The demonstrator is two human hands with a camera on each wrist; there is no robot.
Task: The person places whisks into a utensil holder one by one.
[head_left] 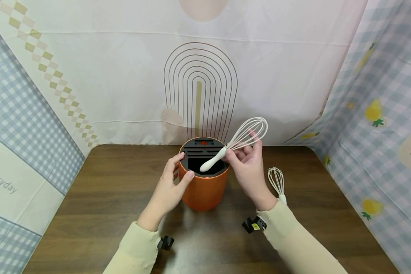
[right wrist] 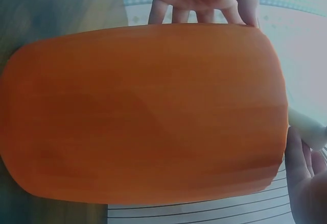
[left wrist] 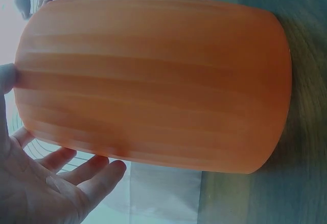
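Observation:
An orange utensil holder (head_left: 204, 194) with a black slotted top (head_left: 201, 152) stands upright on the table. My left hand (head_left: 167, 186) grips its left side, the thumb near the front rim and the fingers spread along the wall. A white balloon whisk (head_left: 214, 160) is pinched in my right hand (head_left: 251, 173) near where handle and wires meet. It tilts, wires up to the right, with the handle's end over the dark wide opening. How deep that opening goes is hidden. The right wrist view shows part of the whisk handle (right wrist: 306, 128) past the holder's rim.
A second, smaller white whisk (head_left: 277, 182) lies on the wooden table (head_left: 123, 198), right of the holder and partly behind my right forearm. A patterned cloth (head_left: 130, 83) hangs along the table's back edge, and checked cloths flank both sides.

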